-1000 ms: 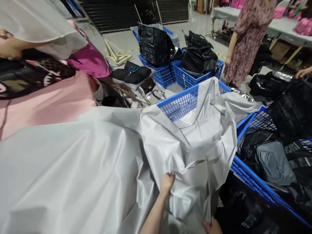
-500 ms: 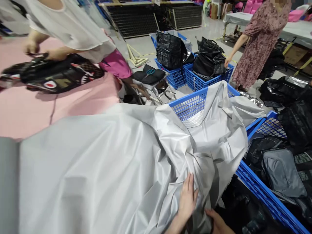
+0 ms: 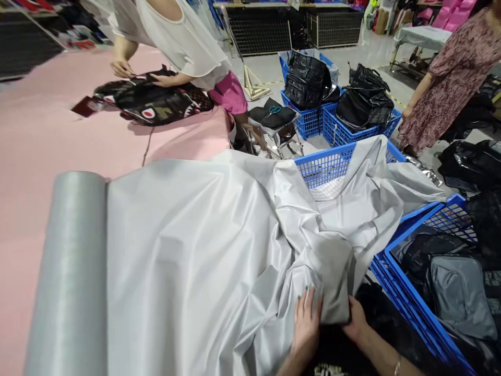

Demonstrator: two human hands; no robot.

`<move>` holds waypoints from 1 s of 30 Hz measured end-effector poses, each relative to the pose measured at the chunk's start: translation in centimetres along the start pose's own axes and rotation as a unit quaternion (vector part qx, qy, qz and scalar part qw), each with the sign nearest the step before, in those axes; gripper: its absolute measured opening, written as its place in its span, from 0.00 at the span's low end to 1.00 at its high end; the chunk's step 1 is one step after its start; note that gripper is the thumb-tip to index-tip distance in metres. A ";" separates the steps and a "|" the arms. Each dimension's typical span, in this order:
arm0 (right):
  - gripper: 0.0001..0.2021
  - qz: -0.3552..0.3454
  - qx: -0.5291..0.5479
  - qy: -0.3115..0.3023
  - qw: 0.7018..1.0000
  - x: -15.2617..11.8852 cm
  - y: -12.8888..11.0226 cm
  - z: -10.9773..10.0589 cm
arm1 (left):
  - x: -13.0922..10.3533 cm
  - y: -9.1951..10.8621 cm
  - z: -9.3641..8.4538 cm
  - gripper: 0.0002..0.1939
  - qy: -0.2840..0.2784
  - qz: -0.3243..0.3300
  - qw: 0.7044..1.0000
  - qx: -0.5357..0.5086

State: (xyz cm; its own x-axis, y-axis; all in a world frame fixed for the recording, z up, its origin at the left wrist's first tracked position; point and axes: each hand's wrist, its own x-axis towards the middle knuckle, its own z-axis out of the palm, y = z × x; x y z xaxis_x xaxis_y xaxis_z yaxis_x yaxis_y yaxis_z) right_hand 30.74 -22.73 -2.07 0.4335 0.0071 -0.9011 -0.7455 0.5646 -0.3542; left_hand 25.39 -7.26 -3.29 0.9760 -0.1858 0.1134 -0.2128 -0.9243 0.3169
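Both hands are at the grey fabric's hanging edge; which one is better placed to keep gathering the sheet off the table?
Probably the left hand: it lies flat on the grey fabric toward the table side. The right hand pinches the folded flap's corner beside the blue crate.

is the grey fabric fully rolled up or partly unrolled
Partly unrolled: the grey fabric spreads from its roll across the table into a blue basket.

Pink table (image 3: 47, 136) w/ shark-print bag (image 3: 154, 102); blue baskets (image 3: 313, 122) of black bags (image 3: 307, 78); scissors (image 3: 275, 109) on stool.
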 end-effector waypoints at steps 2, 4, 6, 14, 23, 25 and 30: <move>0.14 -0.050 -0.056 0.041 0.996 -0.3 -1.7 0.3 | 1.3 -0.7 -0.9 0.26 0.017 -0.001 1.000 -0.016; 0.12 -0.114 -0.129 0.051 0.984 -0.6 -3.6 -0.1 | 2.3 -1.8 -2.3 0.28 0.011 -0.025 0.997 -0.067; 0.13 -0.175 -0.188 0.053 0.965 -1.1 -5.2 -1.0 | 3.2 -2.9 -3.9 0.28 -0.001 -0.047 0.990 -0.130; 0.17 -0.499 -0.416 0.203 0.733 -1.4 -6.1 -8.9 | 7.4 -3.4 -10.1 0.16 -0.168 -0.157 0.940 -0.253; 0.16 -0.551 -0.377 0.243 0.704 -2.4 -9.1 -12.6 | 10.0 -4.5 -12.2 0.21 -0.313 -0.071 0.913 -0.253; 0.18 -0.536 -0.229 0.281 0.762 -3.2 -10.6 -11.8 | 11.0 -4.2 -12.6 0.24 -0.303 -0.069 0.913 -0.264; 0.27 -0.326 0.031 0.165 0.930 -3.1 -9.3 -7.7 | 12.9 -3.4 -12.9 0.27 -0.244 -0.122 0.908 -0.318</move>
State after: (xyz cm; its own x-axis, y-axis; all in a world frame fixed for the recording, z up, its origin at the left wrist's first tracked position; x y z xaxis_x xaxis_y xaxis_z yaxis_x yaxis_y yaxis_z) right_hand 32.42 -34.35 2.11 0.5964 -0.6015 -0.5315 -0.3445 0.4063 -0.8463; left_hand 38.15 -2.26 9.26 0.8684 -0.2711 -0.4153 0.1809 -0.6065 0.7742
